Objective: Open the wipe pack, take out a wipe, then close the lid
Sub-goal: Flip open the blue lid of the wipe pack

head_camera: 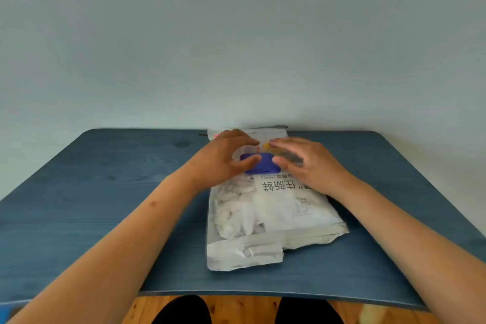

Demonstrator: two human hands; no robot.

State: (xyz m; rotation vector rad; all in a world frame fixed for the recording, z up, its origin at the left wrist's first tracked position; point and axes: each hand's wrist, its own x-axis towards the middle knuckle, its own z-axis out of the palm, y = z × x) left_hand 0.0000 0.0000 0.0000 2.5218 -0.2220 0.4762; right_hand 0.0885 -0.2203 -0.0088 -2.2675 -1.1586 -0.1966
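The wipe pack (265, 208) lies on the blue counter (105, 192), long way pointing away from the person. Its blue lid (259, 167) sits btwn both hands, looks shut. Left hand (223, 160) & right hand (307, 163) spread open, thumbs touching the lid sides, holding nothing. Writing is upside down, Chinese: 住新鲜.

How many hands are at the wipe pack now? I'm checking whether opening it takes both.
2. The left hand is at the left edge of the blue lid, the right hand at its right edge, both over the wipe pack.
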